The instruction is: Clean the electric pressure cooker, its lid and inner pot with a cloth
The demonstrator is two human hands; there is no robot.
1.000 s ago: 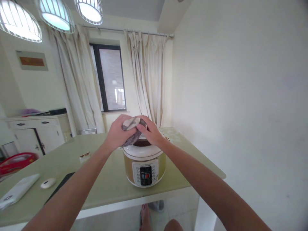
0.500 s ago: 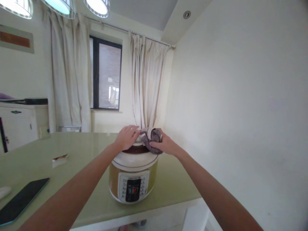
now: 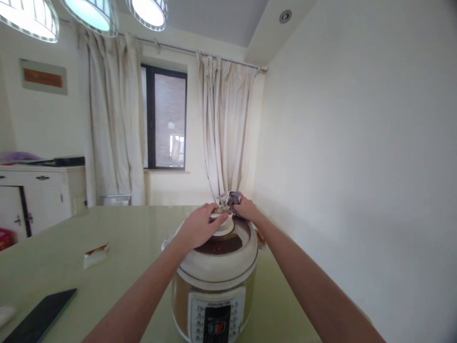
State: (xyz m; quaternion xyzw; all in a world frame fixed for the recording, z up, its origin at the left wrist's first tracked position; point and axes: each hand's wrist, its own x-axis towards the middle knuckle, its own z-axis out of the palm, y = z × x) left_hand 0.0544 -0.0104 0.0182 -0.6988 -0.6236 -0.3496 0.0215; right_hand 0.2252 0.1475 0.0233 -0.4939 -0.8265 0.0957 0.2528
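Note:
An electric pressure cooker (image 3: 217, 269) with a white rim, brown lid top and front button panel stands on the pale green table (image 3: 135, 238). My left hand (image 3: 202, 224) is closed around the knob (image 3: 223, 227) at the top of the lid. At the far right of the lid, my right hand (image 3: 248, 209) grips a bunched grey cloth (image 3: 232, 199). The cloth lies behind the knob; its contact with the lid is partly hidden by my hand.
A dark phone (image 3: 41, 314) lies at the table's left front, with a small packet (image 3: 95, 256) beyond it. A white cabinet (image 3: 46, 195) stands at the back left. A brown object (image 3: 261, 239) shows just right of the cooker.
The cloth in my right hand has moved from the lid's near right to behind the knob, uncovering the brown top. The cooker appears nearer and lower in view. My left hand remains at the knob.

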